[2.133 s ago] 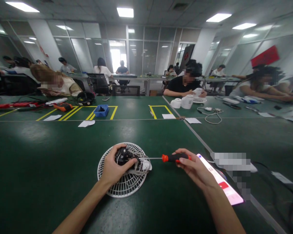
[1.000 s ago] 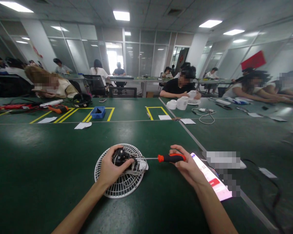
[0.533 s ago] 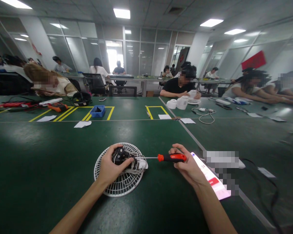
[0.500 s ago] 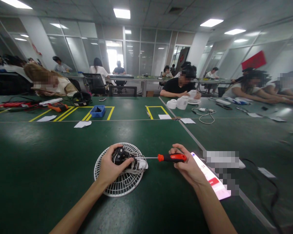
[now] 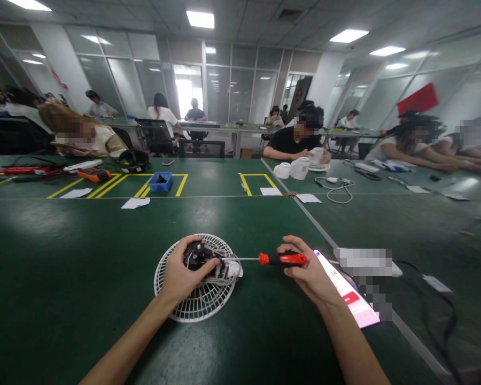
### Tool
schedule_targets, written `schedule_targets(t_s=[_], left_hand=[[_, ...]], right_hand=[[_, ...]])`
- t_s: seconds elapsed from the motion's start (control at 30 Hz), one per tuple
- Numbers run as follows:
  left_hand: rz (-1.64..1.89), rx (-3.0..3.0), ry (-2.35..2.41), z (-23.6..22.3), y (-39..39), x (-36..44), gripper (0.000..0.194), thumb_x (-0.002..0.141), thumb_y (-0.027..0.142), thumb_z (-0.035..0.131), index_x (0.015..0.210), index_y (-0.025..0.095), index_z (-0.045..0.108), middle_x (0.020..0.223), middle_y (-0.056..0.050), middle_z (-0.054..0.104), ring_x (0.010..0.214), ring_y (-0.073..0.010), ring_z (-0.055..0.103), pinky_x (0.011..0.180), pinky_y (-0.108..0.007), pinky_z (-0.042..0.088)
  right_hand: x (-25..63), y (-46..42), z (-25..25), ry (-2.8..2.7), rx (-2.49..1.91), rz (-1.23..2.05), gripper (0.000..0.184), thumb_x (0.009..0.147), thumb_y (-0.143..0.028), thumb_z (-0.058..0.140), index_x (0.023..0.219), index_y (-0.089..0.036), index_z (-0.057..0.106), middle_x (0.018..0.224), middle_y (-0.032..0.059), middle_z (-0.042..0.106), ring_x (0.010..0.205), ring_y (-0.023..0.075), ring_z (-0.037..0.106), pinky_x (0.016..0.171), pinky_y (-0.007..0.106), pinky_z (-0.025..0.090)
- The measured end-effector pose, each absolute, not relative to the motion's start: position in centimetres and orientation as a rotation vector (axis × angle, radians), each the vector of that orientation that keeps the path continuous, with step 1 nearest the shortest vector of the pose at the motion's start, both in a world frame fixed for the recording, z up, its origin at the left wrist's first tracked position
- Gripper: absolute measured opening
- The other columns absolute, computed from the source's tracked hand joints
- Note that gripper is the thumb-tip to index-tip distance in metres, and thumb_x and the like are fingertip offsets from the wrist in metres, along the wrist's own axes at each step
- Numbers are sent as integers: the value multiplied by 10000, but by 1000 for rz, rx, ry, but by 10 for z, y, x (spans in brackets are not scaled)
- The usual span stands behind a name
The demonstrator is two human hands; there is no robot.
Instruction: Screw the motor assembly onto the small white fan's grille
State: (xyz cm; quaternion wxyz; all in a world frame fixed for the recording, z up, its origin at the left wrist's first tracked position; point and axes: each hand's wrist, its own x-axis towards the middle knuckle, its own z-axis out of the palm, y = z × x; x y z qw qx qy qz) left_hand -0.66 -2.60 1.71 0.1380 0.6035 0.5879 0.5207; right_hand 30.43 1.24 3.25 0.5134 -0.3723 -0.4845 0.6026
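A round white fan grille (image 5: 202,310) lies on the green table, with a black fan motor (image 5: 194,258) and coiled pale wires on top of it. My left hand (image 5: 183,272) is wrapped round the motor, thumb on its right side. In my right hand (image 5: 302,267) is a red and black screwdriver (image 5: 282,259), held level by the handle's end. Its shaft points left and the tip reaches the motor near my left thumb; the exact contact is hidden. A white plastic part (image 5: 234,269) sits at the grille's right edge, under the shaft.
A lit phone (image 5: 353,297) lies beside my right wrist, with a white power strip (image 5: 364,262) behind it. Farther back are a blue bin (image 5: 160,182), paper slips (image 5: 135,203), white plastic housings (image 5: 300,168) and a coiled cable (image 5: 339,187). Co-workers sit across the table.
The screwdriver's handle has turned, showing more red on its side than before. My right-hand fingers have shifted slightly on it. My left hand keeps its hold, and the view has swung slightly.
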Motion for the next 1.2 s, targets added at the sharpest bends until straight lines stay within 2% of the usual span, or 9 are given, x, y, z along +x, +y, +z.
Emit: schedule_targets(t_s=[0.17,0.37,0.47,0.53,0.6,0.73,0.97,1.1,1.2], left_hand=[[1501,1765,1700,18,-27,-7,549,714,523,836,1130,228,634,1081,-58,708,971,-254,697,923,-437,574],[1518,1754,1705,18,-27,-6,540,713,515,836,1127,228,639,1085,-59,709,966,-252,699,922,-436,579],[1514,1762,1718,17,-27,-6,538,719,509,834,1134,228,640,1090,-60,708,971,-251,697,939,-442,573],[1508,1776,1717,17,-26,-6,532,724,501,833,1137,228,640,1093,-57,708,971,-248,697,941,-438,573],[1513,1794,1711,16,-27,-7,525,729,495,831,1138,229,638,1098,-54,709,975,-244,698,931,-423,576],[1521,1846,1703,15,-28,-7,531,739,466,824,1166,224,623,1110,-56,705,972,-239,700,920,-407,579],[1532,1876,1698,16,-28,-6,523,730,430,812,1164,209,622,1091,-64,703,960,-243,703,932,-418,582],[1518,1889,1699,15,-28,-6,538,726,417,813,1181,209,615,1096,-66,705,960,-244,703,935,-424,582],[1519,1892,1707,15,-27,-7,540,720,414,816,1179,208,619,1100,-73,705,963,-249,702,938,-437,583]], right_hand=[[303,15,28,-1144,-889,1428,805,528,-29,715,1264,-341,619,1099,11,718,1003,207,671,755,285,529],[303,12,33,-1282,-944,1392,640,602,-117,769,1200,-308,646,1256,50,699,1127,253,680,980,408,537],[303,13,33,-1332,-1041,1382,432,755,-429,795,1127,-260,655,1112,89,735,952,260,725,747,377,603],[300,14,32,-1314,-1159,1371,454,842,-635,670,1056,-236,638,854,63,731,658,210,696,514,306,535],[298,14,31,-1315,-1253,1344,496,848,-691,636,1030,-230,616,659,8,670,467,156,591,411,254,433],[297,13,31,-1325,-1208,1307,457,802,-597,767,1031,-235,606,596,-37,624,481,140,592,472,247,465],[303,11,36,-1170,-992,1378,496,655,-354,932,991,-264,578,993,17,738,771,184,691,757,345,570],[305,13,34,-1154,-929,1407,528,590,-245,938,983,-279,587,1037,20,744,999,228,696,961,390,523],[306,14,29,-1181,-910,1408,528,577,-198,915,983,-293,591,1036,9,723,1042,238,681,1000,417,500]])
